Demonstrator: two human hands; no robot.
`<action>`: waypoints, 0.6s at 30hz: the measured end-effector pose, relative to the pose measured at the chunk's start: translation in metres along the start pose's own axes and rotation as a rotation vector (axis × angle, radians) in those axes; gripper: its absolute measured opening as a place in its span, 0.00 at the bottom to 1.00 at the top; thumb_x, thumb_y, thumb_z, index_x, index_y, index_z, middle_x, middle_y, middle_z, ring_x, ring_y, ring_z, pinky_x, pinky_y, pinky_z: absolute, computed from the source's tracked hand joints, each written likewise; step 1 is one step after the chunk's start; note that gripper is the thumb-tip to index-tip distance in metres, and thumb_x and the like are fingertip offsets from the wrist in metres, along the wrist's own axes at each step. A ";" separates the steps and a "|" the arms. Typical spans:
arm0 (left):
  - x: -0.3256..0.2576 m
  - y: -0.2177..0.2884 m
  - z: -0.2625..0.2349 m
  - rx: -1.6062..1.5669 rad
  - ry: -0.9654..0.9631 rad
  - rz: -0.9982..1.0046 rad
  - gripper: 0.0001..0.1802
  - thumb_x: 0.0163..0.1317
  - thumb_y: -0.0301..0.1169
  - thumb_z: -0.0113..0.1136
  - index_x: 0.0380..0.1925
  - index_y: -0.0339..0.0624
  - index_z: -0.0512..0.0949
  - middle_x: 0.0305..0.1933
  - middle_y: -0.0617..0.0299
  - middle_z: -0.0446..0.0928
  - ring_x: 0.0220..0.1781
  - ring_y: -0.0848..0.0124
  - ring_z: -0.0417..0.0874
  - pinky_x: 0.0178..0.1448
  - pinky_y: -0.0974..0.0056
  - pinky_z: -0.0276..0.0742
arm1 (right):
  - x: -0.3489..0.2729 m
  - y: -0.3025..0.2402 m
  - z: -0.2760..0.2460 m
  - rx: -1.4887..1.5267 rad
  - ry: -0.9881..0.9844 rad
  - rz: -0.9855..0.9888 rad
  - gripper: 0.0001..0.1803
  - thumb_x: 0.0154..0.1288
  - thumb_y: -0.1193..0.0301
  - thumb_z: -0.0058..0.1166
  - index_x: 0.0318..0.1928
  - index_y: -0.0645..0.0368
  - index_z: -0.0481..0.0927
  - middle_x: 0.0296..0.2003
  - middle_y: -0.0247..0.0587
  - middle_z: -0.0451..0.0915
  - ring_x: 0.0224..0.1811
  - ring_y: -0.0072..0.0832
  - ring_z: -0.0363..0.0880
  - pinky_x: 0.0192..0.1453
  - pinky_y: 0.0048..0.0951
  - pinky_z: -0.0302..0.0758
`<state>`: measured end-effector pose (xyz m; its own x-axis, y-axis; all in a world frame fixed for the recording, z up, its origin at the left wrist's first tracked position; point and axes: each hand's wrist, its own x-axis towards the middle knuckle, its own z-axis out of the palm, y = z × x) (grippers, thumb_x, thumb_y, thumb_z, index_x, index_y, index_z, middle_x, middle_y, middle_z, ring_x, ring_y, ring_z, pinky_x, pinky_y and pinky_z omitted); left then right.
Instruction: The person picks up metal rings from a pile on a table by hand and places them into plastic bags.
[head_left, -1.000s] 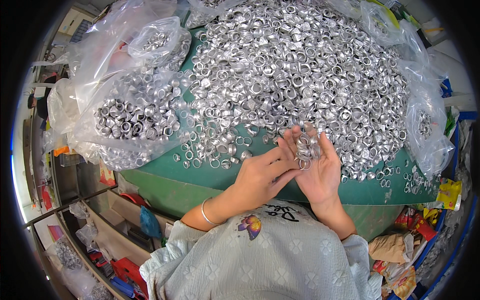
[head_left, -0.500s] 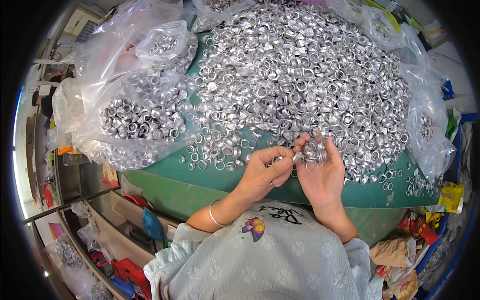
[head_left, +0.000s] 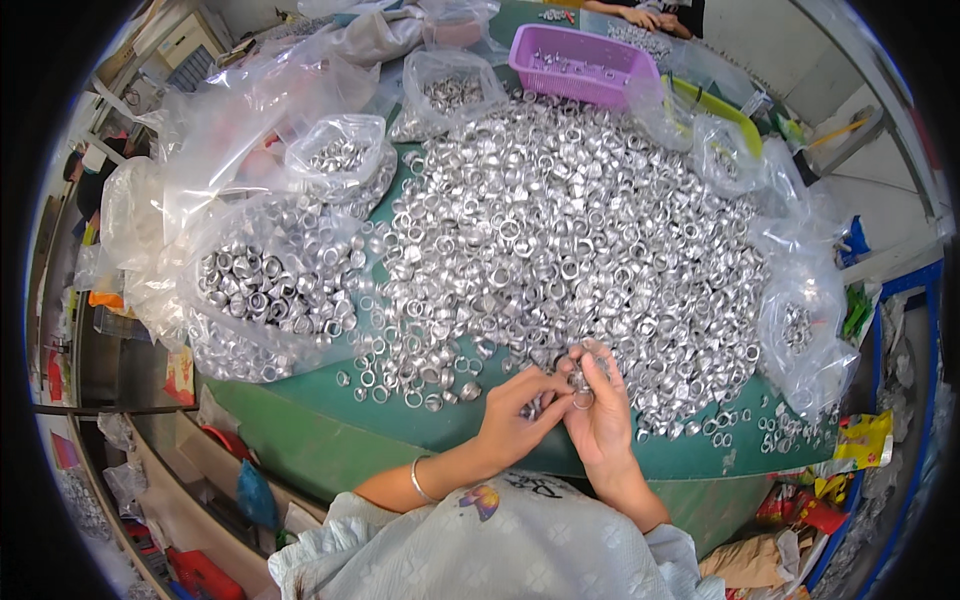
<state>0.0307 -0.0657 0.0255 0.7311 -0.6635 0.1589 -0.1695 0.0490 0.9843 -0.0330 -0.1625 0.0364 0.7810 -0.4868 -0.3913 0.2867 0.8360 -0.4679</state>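
A wide heap of silver-coloured metal rings (head_left: 560, 230) covers much of the green table (head_left: 300, 420). Just in front of its near edge, my two hands meet. My left hand (head_left: 515, 415), with a bangle on its wrist, is closed around some rings (head_left: 533, 407), and its fingertips reach my right hand. Several rings (head_left: 580, 380) lie in my right hand (head_left: 605, 415), whose fingers curl over them; part of them is hidden. Loose rings (head_left: 412, 398) lie scattered on the tabletop to the left of my hands.
Clear plastic bags (head_left: 270, 285) of rings stand on the left, and another bag (head_left: 800, 330) lies right. A purple basket (head_left: 585, 62) and a yellow-green tray (head_left: 715, 112) sit behind the heap. Another person's hands (head_left: 650, 18) show at the far edge.
My view has tilted up, bringing the purple basket and the other person's hands into sight. My right hand's fingers have curled in over its rings, and my hands are closer together.
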 end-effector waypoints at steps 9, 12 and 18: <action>0.000 -0.029 -0.043 -1.094 -0.081 -0.705 0.11 0.61 0.32 0.50 0.36 0.35 0.73 0.24 0.66 0.66 0.20 0.81 0.62 0.16 0.79 0.53 | 0.017 -0.056 -0.021 0.065 0.178 0.148 0.11 0.63 0.64 0.46 0.38 0.59 0.72 0.34 0.42 0.73 0.33 0.32 0.72 0.34 0.25 0.72; 0.001 -0.033 -0.045 -1.382 -0.071 -0.882 0.13 0.62 0.35 0.48 0.36 0.35 0.73 0.27 0.64 0.65 0.21 0.79 0.62 0.16 0.79 0.54 | 0.027 -0.076 -0.043 0.197 -0.093 0.271 0.11 0.64 0.64 0.44 0.38 0.60 0.72 0.34 0.44 0.73 0.34 0.33 0.73 0.32 0.24 0.73; 0.006 -0.031 -0.032 -1.438 0.033 -1.037 0.13 0.62 0.36 0.49 0.36 0.36 0.72 0.30 0.60 0.68 0.26 0.75 0.66 0.15 0.77 0.58 | 0.035 -0.095 -0.022 0.313 0.011 0.098 0.16 0.67 0.62 0.36 0.43 0.61 0.72 0.38 0.48 0.74 0.45 0.41 0.70 0.51 0.39 0.70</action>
<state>0.0620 -0.0475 -0.0018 0.1660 -0.8312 -0.5307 0.9733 0.2246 -0.0473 -0.0450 -0.2645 0.0490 0.8079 -0.4013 -0.4315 0.3681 0.9155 -0.1622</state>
